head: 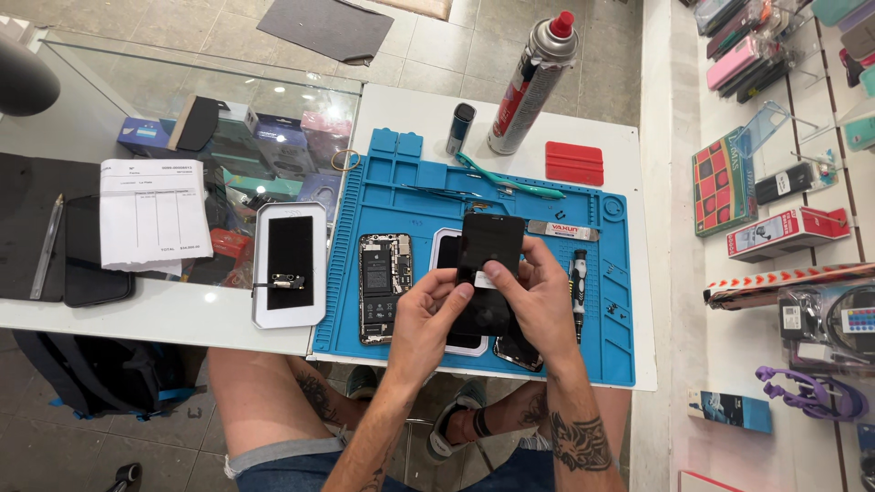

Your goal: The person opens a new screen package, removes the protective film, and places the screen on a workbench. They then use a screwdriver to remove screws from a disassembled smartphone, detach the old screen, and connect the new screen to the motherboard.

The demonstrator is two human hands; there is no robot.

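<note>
White bench (510, 109) carries a blue silicone work mat (392, 173); a glass counter (164, 91) joins it on the left.
On the glass: a printed paper slip (150, 214), a dark phone (91, 273) partly under it, a white tray (290, 264) with a black screen panel lying in it.
Back edge of bench: tall spray can (536, 82), tilted, red nozzle; small dark cylinder (460, 128) beside it; red squeegee card (574, 164) just off the mat's top right corner.
On mat: opened phone body (383, 287), internals up, left of the hands; teal tweezers (510, 182) along the top; precision screwdriver (579, 278) just right of the right hand.
Both hands sit over mat centre, holding a black screen assembly (490, 241) tilted up above another white-rimmed frame (451, 251) on the mat.
Left hand (428, 319): grip pinched on the assembly's lower left edge, fingers curled around it.
Right hand (542, 301): grip pinched on the assembly's right side, thumb pressed on its face near a small white label.
A second dark phone (518, 351) lies partly under the right wrist.
</note>
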